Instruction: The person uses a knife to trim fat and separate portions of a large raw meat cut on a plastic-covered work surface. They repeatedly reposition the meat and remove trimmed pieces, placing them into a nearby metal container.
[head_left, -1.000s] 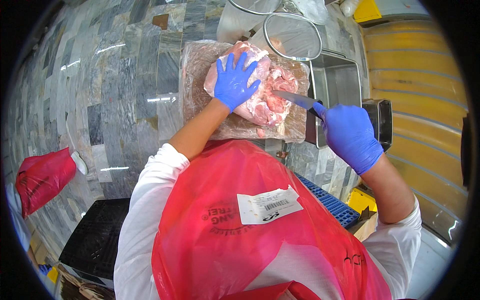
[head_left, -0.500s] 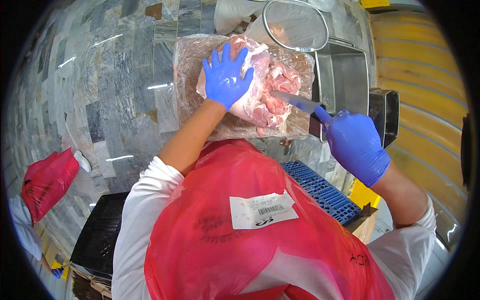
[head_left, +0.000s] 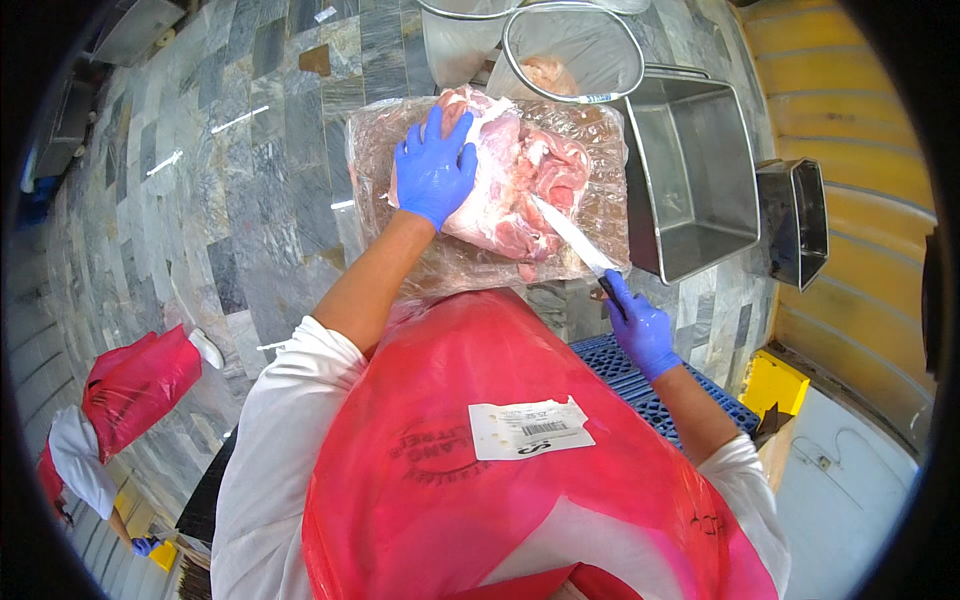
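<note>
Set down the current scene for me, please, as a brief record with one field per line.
Left hand: blue-gloved, fingers spread on the meat
Right hand: blue-gloved, grip closed on the knife
Knife: blade tip at the meat; depth unclear
Meat: large raw piece on a plastic-covered surface
Right of meat: larger metal bin, smaller metal bin
Far side: clear bag with metal hoop
Left background: co-worker, red apron

Two gloved hands are counted. One piece of meat [head_left: 500, 195] is found under the left hand's [head_left: 436, 170] fingers, one knife [head_left: 575, 238] in those of the right hand [head_left: 642, 328]. Two metal bins [head_left: 690, 110] are seen right of the right fingers, two hooped bags [head_left: 462, 52] ahead of the left fingers, one paper label [head_left: 530, 430] behind both.
</note>
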